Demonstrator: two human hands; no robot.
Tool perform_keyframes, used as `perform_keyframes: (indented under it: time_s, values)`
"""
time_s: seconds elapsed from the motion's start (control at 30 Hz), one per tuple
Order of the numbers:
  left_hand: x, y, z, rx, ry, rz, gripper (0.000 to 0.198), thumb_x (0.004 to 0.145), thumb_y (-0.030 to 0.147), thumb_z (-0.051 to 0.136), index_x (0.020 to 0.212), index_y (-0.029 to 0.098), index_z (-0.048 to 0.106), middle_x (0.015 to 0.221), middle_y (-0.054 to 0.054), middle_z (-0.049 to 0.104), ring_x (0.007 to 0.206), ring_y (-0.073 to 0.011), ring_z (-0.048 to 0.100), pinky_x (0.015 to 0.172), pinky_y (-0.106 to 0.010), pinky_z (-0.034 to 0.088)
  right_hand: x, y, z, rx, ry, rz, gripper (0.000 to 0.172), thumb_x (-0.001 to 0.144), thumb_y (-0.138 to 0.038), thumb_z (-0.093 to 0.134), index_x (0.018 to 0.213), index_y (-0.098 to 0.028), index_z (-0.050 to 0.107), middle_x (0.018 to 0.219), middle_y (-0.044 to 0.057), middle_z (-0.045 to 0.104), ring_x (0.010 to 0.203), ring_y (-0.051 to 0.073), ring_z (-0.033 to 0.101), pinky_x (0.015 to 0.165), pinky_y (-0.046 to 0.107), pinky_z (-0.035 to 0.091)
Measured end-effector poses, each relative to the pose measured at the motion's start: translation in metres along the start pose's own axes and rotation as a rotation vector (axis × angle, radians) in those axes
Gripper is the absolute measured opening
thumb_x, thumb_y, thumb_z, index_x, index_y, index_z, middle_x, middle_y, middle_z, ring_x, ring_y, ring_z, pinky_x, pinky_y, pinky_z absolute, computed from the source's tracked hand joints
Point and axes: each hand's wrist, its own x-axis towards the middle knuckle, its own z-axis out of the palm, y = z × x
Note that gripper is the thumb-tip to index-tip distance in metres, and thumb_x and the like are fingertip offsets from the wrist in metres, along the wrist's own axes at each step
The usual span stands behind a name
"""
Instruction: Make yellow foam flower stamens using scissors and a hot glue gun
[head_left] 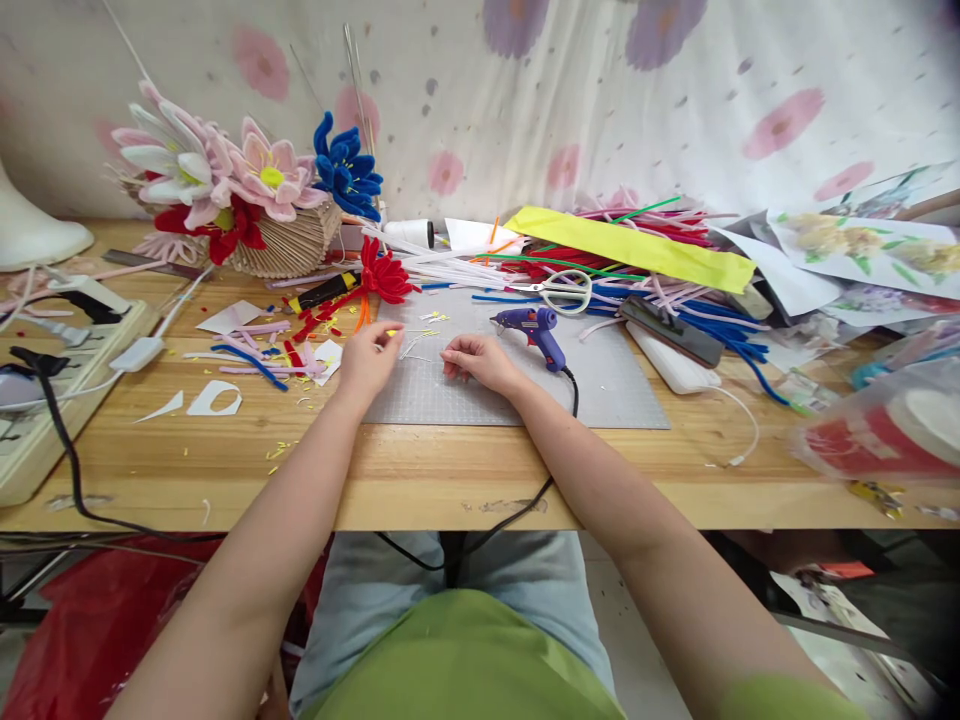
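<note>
Over the left part of the grey cutting mat [611, 400], my left hand [367, 362] is closed in a pinch on a small yellow-tipped piece [391, 333]. My right hand [484, 362] rests on the mat with thumb and fingers pressed together; what they hold, if anything, is too small to make out. Thin white strands [418, 357] lie between the two hands, one ending close to the right fingertips. Just beyond the left hand is a red pipe-cleaner flower [384, 272] with orange stems. To the right of my right hand lies a purple glue gun [534, 332].
White-handled scissors [566, 291] and bundled pipe cleaners [675, 325] lie behind the mat, under a yellow strip [637, 248]. A phone [671, 332] lies at right. Finished flowers [270, 175] stand back left, near a power strip [45, 430]. The glue gun's cord [575, 395] crosses the table edge.
</note>
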Motion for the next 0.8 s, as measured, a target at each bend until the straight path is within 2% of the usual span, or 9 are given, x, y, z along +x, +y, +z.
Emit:
perform_keyframes:
  time_s: [0.07,0.17,0.33,0.47,0.67,0.8]
  values:
    - [-0.007,0.009,0.014,-0.102,-0.086,0.033,0.027,0.075,0.036,0.056,0.089,0.017,0.07,0.086,-0.006,0.068,0.075,-0.0144,0.059,0.062,-0.024,0.042,0.0,0.0,0.002,0.005,0.012,0.0,0.029,0.073,-0.044,0.063,0.071,-0.017,0.052,0.06,-0.002,0.06,0.052,0.007,0.053,0.045,0.018,0.038]
    - [-0.014,0.017,0.027,-0.242,-0.206,0.004,0.027,0.073,0.037,0.058,0.088,0.017,0.07,0.089,-0.007,0.07,0.077,-0.0153,0.061,0.063,-0.025,0.046,0.0,0.0,0.004,-0.003,0.029,0.002,0.028,0.075,-0.042,0.061,0.07,-0.017,0.05,0.057,-0.003,0.058,0.05,0.007,0.052,0.043,0.017,0.036]
    - [-0.014,0.015,0.028,-0.306,-0.278,-0.082,0.03,0.067,0.039,0.064,0.084,0.015,0.071,0.076,-0.006,0.069,0.066,-0.0156,0.06,0.054,-0.026,0.047,0.001,0.0,0.005,-0.026,0.055,0.017,0.023,0.078,-0.036,0.059,0.07,-0.018,0.049,0.056,-0.004,0.056,0.049,0.006,0.051,0.043,0.017,0.036]
    - [-0.013,0.013,0.025,-0.284,-0.313,-0.095,0.025,0.065,0.033,0.064,0.082,0.015,0.071,0.069,-0.004,0.069,0.06,-0.013,0.058,0.058,-0.026,0.046,0.001,-0.001,0.005,-0.026,0.053,0.037,0.021,0.079,-0.035,0.059,0.07,-0.018,0.049,0.057,-0.004,0.057,0.05,0.006,0.052,0.044,0.017,0.037]
    - [-0.012,0.015,0.022,-0.131,-0.251,-0.039,0.02,0.065,0.029,0.062,0.076,0.016,0.071,0.067,-0.001,0.068,0.06,-0.0121,0.056,0.06,-0.025,0.043,0.0,-0.004,0.006,-0.024,0.023,0.049,0.023,0.078,-0.035,0.059,0.067,-0.018,0.05,0.055,-0.004,0.057,0.049,0.006,0.051,0.045,0.018,0.036]
    - [-0.009,0.01,0.023,-0.191,-0.164,-0.076,0.021,0.064,0.031,0.063,0.077,0.016,0.07,0.071,-0.003,0.068,0.064,-0.0135,0.058,0.064,-0.027,0.045,0.0,-0.003,0.006,-0.006,0.001,0.052,0.022,0.078,-0.035,0.06,0.068,-0.017,0.05,0.055,-0.004,0.058,0.047,0.006,0.05,0.045,0.018,0.037]
